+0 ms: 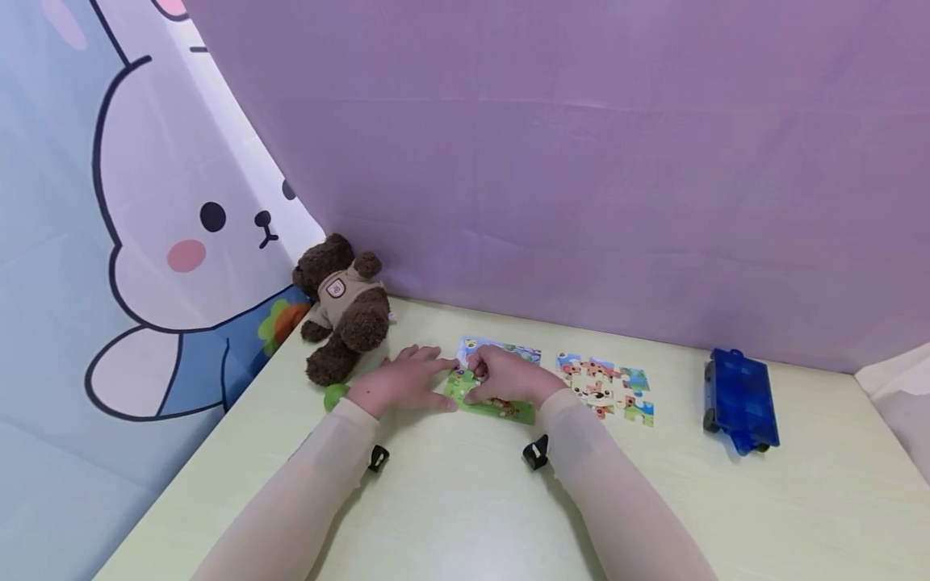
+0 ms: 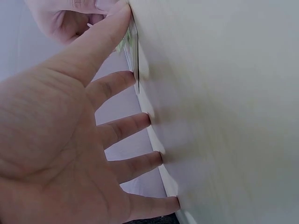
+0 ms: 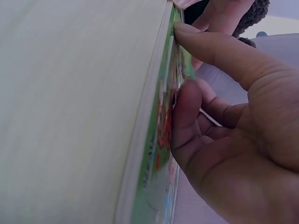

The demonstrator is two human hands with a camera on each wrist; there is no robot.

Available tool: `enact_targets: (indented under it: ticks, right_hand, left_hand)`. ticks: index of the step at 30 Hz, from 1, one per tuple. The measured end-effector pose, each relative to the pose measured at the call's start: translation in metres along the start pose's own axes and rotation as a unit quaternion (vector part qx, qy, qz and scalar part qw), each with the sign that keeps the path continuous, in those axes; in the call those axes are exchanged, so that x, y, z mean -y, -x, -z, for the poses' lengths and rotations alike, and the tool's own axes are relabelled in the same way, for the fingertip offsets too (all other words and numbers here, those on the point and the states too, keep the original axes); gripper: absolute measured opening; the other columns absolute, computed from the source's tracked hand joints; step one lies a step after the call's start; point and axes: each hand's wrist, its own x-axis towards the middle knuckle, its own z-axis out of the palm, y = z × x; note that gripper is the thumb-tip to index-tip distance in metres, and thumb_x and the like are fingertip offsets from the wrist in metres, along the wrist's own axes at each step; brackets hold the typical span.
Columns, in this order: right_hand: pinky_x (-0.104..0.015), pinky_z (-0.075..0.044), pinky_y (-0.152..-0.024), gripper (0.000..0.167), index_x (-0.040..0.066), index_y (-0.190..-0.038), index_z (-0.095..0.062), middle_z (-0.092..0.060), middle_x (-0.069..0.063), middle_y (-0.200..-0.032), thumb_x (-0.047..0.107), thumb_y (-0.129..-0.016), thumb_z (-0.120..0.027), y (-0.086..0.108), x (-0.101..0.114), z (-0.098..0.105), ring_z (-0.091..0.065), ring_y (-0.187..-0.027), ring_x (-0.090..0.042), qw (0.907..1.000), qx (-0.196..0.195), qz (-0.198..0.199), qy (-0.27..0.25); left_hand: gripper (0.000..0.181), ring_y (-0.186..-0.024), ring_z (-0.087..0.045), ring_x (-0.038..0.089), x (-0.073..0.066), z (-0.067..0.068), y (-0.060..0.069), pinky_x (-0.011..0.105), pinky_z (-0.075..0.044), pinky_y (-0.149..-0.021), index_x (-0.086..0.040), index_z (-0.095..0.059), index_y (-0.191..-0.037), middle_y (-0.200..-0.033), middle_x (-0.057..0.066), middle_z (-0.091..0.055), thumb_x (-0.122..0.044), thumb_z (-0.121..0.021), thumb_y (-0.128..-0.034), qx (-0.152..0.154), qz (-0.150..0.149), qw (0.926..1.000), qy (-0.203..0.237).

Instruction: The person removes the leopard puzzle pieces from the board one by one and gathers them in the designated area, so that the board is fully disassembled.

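A green jigsaw puzzle board (image 1: 519, 415) with small cartoon pictures lies flat on the table. The left hand (image 1: 414, 381) is beside its left edge, fingers spread and straight. Its thumb and index tips touch the board's edge and the other fingertips rest on the table, as the left wrist view shows. Over the board, the right hand (image 1: 512, 375) has curled fingers; its thumb and index finger pinch a small green puzzle piece (image 3: 188, 64) standing up from the surface. The right hand hides part of the picture.
Right of the board lies another puzzle (image 1: 592, 389) with an animal face and some separated pieces. A blue toy wagon (image 1: 743, 399) stands farther right. A brown teddy bear (image 1: 349, 307) and a green round object (image 1: 335, 396) are at left. A purple cloth (image 1: 545, 202) hangs behind.
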Motion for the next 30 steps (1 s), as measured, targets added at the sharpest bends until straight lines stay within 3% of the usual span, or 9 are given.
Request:
enact_targets:
  ticks: [7, 16, 30]
  right_hand:
    - [-0.036, -0.055, -0.096, 0.046, 0.01, -0.121, -0.056, -0.061, -0.006, -0.115, 0.018, -0.089, -0.088, 0.005, 0.002, -0.001, -0.056, -0.104, -0.02, 0.9998, -0.011, 0.016, -0.006]
    - [-0.034, -0.053, -0.084, 0.039, 0.012, -0.116, -0.055, -0.061, -0.004, -0.108, 0.02, -0.093, -0.085, 0.011, 0.008, -0.006, -0.057, -0.094, -0.02, 0.999, -0.031, 0.028, 0.016]
    - [-0.031, -0.051, -0.076, 0.022, 0.013, -0.114, -0.056, -0.061, -0.002, -0.097, 0.018, -0.102, -0.073, 0.017, 0.016, -0.011, -0.055, -0.081, -0.016, 0.9963, -0.072, 0.038, 0.029]
  left_hand:
    - [0.086, -0.164, -0.017, 0.053, -0.003, 0.0, 0.0, 0.087, -0.016, -0.124, -0.031, -0.038, -0.167, -0.18, 0.014, -0.021, -0.064, -0.071, -0.0948, 0.004, 0.001, 1.0, 0.004]
    - [0.086, -0.164, -0.017, 0.053, -0.004, 0.001, 0.001, 0.088, -0.016, -0.123, -0.03, -0.038, -0.167, -0.18, 0.015, -0.021, -0.064, -0.071, -0.095, 0.007, 0.006, 1.0, 0.001]
    - [0.085, -0.165, -0.014, 0.052, -0.005, 0.001, 0.002, 0.086, -0.015, -0.124, -0.031, -0.037, -0.167, -0.18, 0.015, -0.019, -0.062, -0.071, -0.0961, 0.011, 0.006, 0.9999, 0.0]
